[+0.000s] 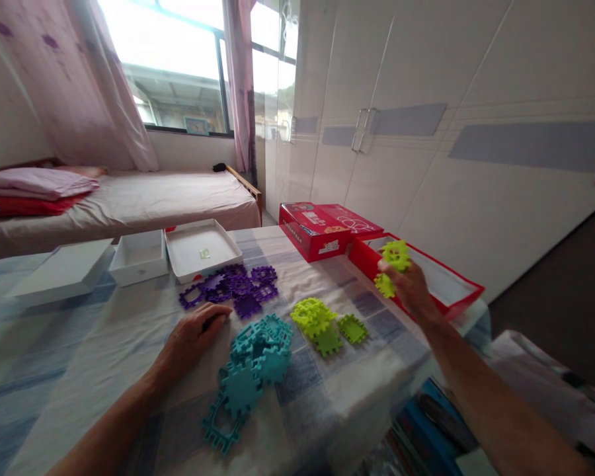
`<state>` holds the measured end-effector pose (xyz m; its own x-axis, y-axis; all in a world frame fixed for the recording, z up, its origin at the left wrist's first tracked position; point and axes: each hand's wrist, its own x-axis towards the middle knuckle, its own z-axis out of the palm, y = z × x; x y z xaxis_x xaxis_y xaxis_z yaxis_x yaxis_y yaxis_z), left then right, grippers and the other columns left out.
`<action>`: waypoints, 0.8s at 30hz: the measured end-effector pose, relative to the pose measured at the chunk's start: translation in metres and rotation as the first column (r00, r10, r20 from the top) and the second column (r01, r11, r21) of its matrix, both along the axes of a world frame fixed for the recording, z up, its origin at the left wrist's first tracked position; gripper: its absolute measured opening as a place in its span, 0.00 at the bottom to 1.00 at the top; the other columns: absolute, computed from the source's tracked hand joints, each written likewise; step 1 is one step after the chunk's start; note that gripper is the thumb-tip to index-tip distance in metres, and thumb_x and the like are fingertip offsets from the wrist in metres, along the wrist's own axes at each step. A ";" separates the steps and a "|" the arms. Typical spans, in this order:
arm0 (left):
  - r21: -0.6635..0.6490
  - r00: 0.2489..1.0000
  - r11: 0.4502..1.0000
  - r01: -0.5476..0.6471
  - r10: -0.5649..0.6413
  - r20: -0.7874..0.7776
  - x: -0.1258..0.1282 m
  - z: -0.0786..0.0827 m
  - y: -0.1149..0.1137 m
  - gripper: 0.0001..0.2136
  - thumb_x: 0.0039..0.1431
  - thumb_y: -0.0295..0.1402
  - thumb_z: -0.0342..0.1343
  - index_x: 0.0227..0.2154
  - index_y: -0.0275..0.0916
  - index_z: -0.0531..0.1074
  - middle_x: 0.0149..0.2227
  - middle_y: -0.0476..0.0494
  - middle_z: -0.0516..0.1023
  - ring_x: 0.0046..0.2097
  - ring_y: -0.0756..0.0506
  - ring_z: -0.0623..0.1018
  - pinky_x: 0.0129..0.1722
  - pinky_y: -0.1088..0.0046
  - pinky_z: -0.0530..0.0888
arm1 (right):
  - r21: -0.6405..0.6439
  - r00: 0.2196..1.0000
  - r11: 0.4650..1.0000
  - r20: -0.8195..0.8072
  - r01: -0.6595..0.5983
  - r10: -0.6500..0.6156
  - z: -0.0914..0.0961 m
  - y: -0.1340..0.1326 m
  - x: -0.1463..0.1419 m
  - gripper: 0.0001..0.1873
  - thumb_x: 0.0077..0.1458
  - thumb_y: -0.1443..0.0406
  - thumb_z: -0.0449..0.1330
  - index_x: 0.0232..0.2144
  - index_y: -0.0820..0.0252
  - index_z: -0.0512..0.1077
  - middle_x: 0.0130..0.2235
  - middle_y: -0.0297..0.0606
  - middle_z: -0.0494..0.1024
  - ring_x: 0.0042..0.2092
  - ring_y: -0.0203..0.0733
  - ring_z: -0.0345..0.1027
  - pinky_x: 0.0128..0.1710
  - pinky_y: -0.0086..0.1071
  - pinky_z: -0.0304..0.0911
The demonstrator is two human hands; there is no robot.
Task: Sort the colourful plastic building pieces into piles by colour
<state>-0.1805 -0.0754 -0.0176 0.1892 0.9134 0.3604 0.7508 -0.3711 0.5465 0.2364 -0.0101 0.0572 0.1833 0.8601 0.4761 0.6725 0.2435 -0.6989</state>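
My right hand grips several yellow-green plastic interlocking tiles, toothed along their edges, at the near side of an open red box with a white inside. On the tablecloth, my left hand rests with loosely bent fingers, thumb apart and nothing held. Just beyond its fingertips lies a heap of purple interlocking tiles. To its right is a pile of teal tiles, some with open centres. More yellow-green tiles lie between the teal pile and the red box, with one separate tile beside them.
A closed red box sits at the table's far edge. Along the back left are a shallow white tray with a small pale-green piece in it, a white box and a flat white lid. Behind stand a bed and white wardrobes.
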 end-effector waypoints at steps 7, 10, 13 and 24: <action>0.009 1.000 1.000 -0.002 0.002 0.001 0.002 0.002 -0.001 0.15 0.60 0.40 0.44 0.39 0.40 0.73 0.39 0.44 0.77 0.41 0.45 0.75 0.42 0.72 0.70 | 0.007 0.856 0.957 0.445 0.290 -0.263 0.038 0.046 0.082 0.26 0.47 0.50 0.55 0.40 0.65 0.70 0.37 0.49 0.74 0.41 0.51 0.67 0.41 0.43 0.62; 0.004 1.000 1.000 -0.005 0.005 0.014 0.003 0.002 -0.001 0.14 0.60 0.39 0.44 0.39 0.39 0.73 0.40 0.44 0.77 0.41 0.45 0.75 0.43 0.71 0.70 | 0.061 0.818 0.972 0.530 0.225 -0.222 0.028 0.039 0.073 0.35 0.44 0.49 0.58 0.49 0.66 0.66 0.47 0.53 0.70 0.51 0.58 0.61 0.48 0.49 0.58; 0.006 1.000 1.000 -0.009 0.009 0.015 0.003 0.002 -0.002 0.14 0.60 0.38 0.44 0.38 0.39 0.73 0.40 0.44 0.77 0.41 0.45 0.75 0.43 0.71 0.70 | 0.014 0.828 0.993 0.554 -0.117 0.089 0.012 0.007 0.025 0.35 0.49 0.50 0.56 0.56 0.60 0.60 0.55 0.49 0.63 0.57 0.53 0.56 0.55 0.47 0.53; 0.001 1.000 1.000 -0.002 0.002 0.004 0.003 0.003 -0.003 0.14 0.60 0.37 0.44 0.39 0.38 0.72 0.39 0.44 0.76 0.41 0.45 0.75 0.43 0.72 0.69 | -0.360 0.626 0.831 0.547 -0.424 0.556 -0.046 -0.051 -0.107 0.37 0.49 0.47 0.56 0.59 0.50 0.56 0.62 0.45 0.54 0.63 0.54 0.45 0.58 0.51 0.46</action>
<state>-0.1773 -0.0786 -0.0148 0.1859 0.9135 0.3620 0.7491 -0.3701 0.5494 0.1295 -0.0611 0.0110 -0.5614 0.8137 0.1506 0.7753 0.5808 -0.2481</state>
